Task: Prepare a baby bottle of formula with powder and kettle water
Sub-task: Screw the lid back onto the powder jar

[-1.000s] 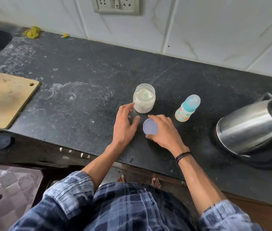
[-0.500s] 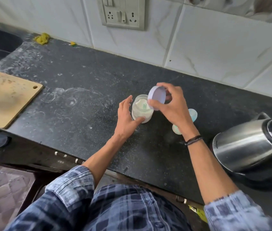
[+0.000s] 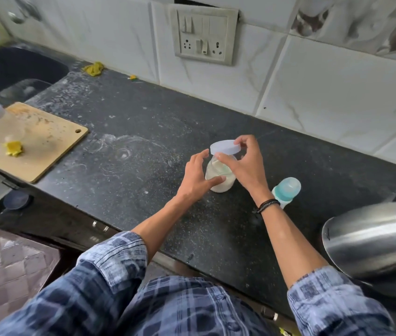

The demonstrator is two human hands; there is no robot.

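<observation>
Table: dark, powder-dusted.
Jar: upright, held by left grip.
Lid: level above Jar, pinched by right grip.
Bottle: base hidden behind wrist.

Right hand is pinching the white lid, holding it just over the mouth of the powder jar mid black countertop, while left hand is gripping the jar's side. Baby bottle is standing just beside, toward the right edge, where the steel kettle is sitting.
</observation>
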